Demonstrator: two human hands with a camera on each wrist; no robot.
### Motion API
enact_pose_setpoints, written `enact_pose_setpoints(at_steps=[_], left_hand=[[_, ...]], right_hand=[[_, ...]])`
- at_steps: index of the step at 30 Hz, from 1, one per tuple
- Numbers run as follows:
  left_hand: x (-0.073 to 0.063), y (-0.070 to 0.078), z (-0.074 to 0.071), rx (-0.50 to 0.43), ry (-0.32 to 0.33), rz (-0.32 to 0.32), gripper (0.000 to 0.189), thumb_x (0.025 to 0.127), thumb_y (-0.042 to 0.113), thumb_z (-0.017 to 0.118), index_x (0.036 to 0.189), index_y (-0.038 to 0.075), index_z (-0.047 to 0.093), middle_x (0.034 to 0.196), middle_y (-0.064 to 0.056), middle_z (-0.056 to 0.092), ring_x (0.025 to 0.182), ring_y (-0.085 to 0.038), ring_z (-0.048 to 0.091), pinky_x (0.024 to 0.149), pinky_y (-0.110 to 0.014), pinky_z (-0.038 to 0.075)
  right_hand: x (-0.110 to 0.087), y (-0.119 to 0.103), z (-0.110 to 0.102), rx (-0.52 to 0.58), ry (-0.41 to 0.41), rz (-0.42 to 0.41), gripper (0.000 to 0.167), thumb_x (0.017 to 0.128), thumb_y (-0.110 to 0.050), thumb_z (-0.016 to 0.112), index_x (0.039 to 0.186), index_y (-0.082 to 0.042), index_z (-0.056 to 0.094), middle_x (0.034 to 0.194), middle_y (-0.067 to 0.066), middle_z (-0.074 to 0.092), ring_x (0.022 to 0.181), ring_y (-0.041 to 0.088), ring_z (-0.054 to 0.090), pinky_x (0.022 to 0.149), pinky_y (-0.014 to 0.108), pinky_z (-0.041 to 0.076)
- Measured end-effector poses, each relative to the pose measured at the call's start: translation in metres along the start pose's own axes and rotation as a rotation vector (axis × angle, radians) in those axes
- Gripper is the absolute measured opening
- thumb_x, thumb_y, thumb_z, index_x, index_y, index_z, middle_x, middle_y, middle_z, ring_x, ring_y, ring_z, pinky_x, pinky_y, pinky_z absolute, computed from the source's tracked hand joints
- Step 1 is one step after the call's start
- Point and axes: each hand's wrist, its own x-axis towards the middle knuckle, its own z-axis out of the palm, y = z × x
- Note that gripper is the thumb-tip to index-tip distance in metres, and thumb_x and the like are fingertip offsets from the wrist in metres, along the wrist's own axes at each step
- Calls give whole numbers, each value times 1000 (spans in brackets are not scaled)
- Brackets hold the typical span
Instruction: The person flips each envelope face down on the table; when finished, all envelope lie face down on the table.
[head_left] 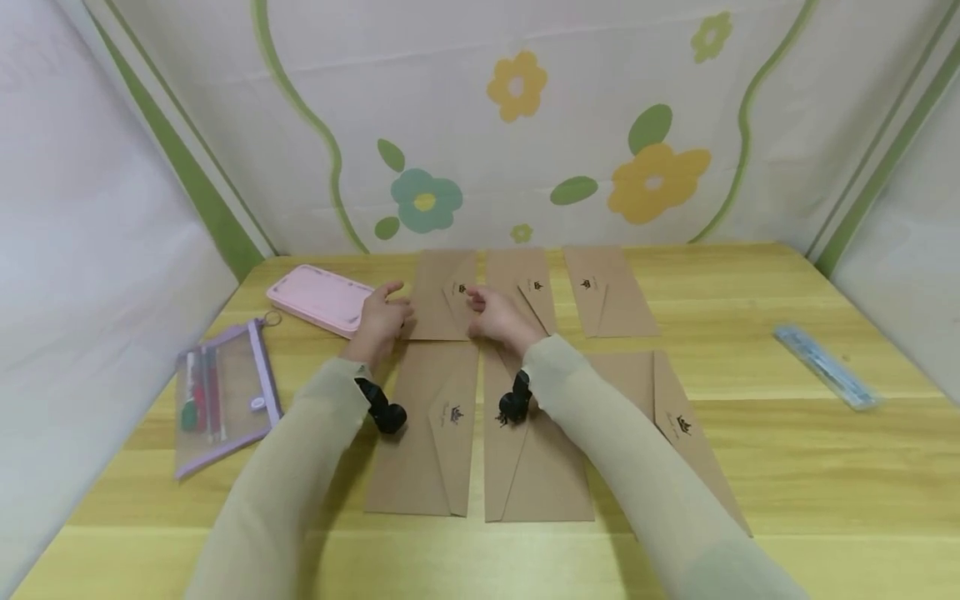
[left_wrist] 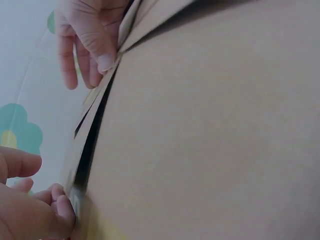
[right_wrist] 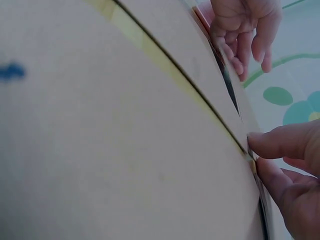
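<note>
Several brown paper envelopes with black crown prints lie in two rows on the wooden table. At the left edge of the back-left envelope is my left hand, its fingers touching that edge and one finger extended. My right hand is at the same envelope's right edge, thumb and fingers apart, fingertips against the paper. In the right wrist view, the right thumb and a finger rest along the edge. Nearer me lie the front-left envelope and front-middle envelope, the latter partly under my right forearm.
A pink case sits beside my left hand. Left of the envelopes is a clear purple-edged zip pouch with pens inside. A pale blue packet lies far right. A floral curtain stands behind the table.
</note>
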Motion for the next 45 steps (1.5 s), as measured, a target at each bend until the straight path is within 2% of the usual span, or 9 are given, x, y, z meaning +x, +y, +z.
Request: enact_pose_setpoints(at_steps=[4,8,11,18,22,25,28,37,45], left_hand=[[0,3,-2,-53,-13,18,61,86,-11,45,143,6,31,137,-20,44,120,-24,45,61,-16,41],[-2,2,-3,-106,-10,47,63,83,-16,44,142,3,33,135,-21,46,114,-21,45,55,-14,39],[-2,-1,-5,-147,9,54,60,84,-17,45,140,2,36,134,-19,48,110,-18,47,61,-11,42],[-1,-4,-10,-238,30,70,53,86,-16,46,137,-1,40,136,-16,48,112,-15,48,86,-15,45],[-3,0,-12,-293,24,74,51,87,-14,48,135,-2,43,136,-14,49,108,-11,51,83,-13,46],[-4,6,-12,-327,12,80,50,87,-13,50,134,-1,44,134,-13,49,101,-7,51,75,-9,46],[-5,12,-11,-343,-6,97,50,87,-13,50,135,-1,44,135,-13,48,101,-6,51,75,-9,46],[-14,28,-3,-349,-97,177,50,90,-9,48,138,-2,37,143,-16,40,125,-18,43,96,-18,41],[-17,33,6,-320,-116,227,47,91,-8,47,137,-4,38,142,-18,41,128,-21,39,104,-25,36]], right_hand=[[1,-2,-2,-21,-1,7,76,73,13,63,141,-8,36,141,11,43,130,22,39,96,32,44],[1,-3,-2,-32,-10,5,76,74,13,62,141,-9,36,142,10,43,130,22,39,90,30,46],[1,-4,0,-48,-13,-7,76,74,13,62,142,-9,36,142,11,43,130,23,39,85,29,47],[3,-6,7,-30,-31,-18,74,75,14,61,141,-9,36,142,14,41,131,24,37,89,29,46],[4,-6,11,12,-42,-23,73,76,15,59,141,-8,36,143,12,40,132,23,36,88,28,47],[6,-6,13,38,-51,-37,72,77,15,57,142,-7,35,145,10,38,133,22,35,95,28,45],[5,-6,15,49,-63,-60,71,79,15,54,143,-6,33,146,10,36,134,22,33,102,31,40],[1,-7,27,110,-105,-116,69,80,14,48,144,-1,27,150,13,28,137,24,28,109,30,29],[0,-7,31,155,-131,-123,69,83,12,46,146,-2,22,152,13,23,138,24,24,110,32,27]])
